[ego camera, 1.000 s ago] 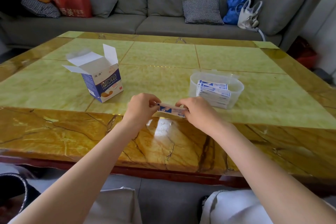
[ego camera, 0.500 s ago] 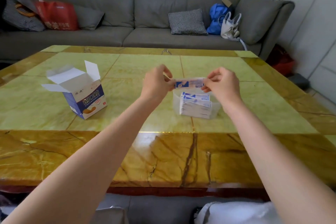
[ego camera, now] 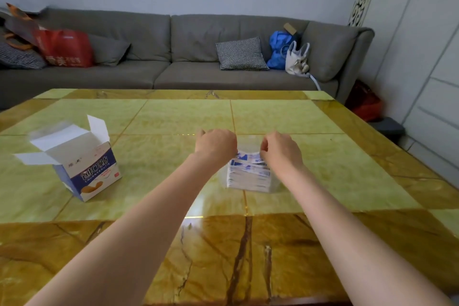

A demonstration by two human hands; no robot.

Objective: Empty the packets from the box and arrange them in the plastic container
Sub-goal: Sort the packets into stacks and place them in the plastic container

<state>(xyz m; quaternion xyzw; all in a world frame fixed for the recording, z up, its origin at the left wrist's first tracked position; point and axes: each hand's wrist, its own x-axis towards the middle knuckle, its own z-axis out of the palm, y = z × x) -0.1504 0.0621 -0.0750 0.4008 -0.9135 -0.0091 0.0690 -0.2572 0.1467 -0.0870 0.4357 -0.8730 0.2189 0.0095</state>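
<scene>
Left hand [ego camera: 215,143] and right hand [ego camera: 282,150] each pinch 1 end of the top packet [ego camera: 249,157], curled fingers over the packet stack [ego camera: 248,176] in the clear plastic container [ego camera: 274,187], mid-table [ego camera: 173,117]. Open box [ego camera: 82,164] stands near the left edge.

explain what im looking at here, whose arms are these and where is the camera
There is no machine here. The camera sits on a person's head and looks forward and down, so the two bare arms are that person's own. The left hand and right hand reach over a clear plastic container on a yellow-green stone table. Together they pinch the ends of the top packet, lowering it onto the stack of packets inside. To the left stands the opened cardboard box, flaps up. Behind is a grey sofa with cushions and bags.
</scene>
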